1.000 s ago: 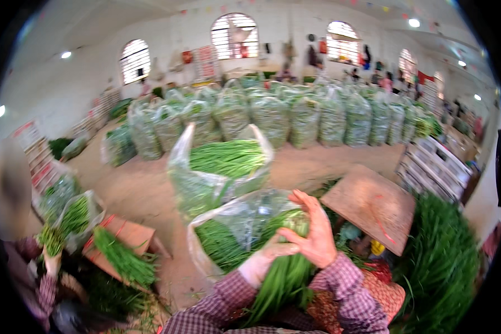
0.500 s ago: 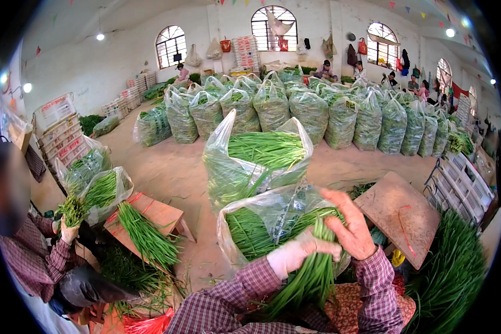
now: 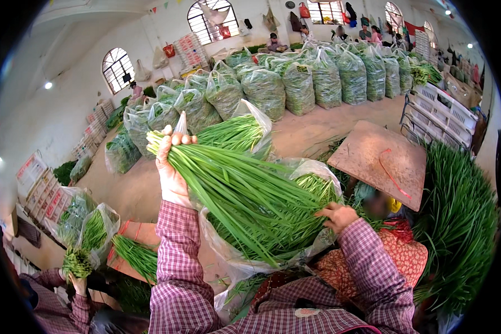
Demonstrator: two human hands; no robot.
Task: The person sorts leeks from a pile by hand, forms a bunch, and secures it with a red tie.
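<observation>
My left hand [image 3: 173,173] is raised at the left, closed round the pale cut ends of a bunch of garlic chives [image 3: 239,186]. The long green leaves fan out to the right and downward. At their tips is my right hand [image 3: 339,216], its fingers curled and pinched on some leaf ends. Beneath the bunch stands an open clear plastic bag [image 3: 245,268] with more chives inside, partly covered by the held leaves. Just behind it, another filled plastic bag [image 3: 260,115] is partly hidden by the bunch and my left hand.
A board with a red string [image 3: 381,164] stands to the right, beside a tall heap of chives [image 3: 456,222]. White crates [image 3: 445,111] are stacked behind. At the left, a co-worker's hand [image 3: 79,284] holds a bunch near a low table [image 3: 145,232]. Filled bags [image 3: 298,89] line the back.
My left hand has swung left and up with the bunch, which now lies stretched across the bag. My right hand has lowered to the leaf tips. The view has turned rightward.
</observation>
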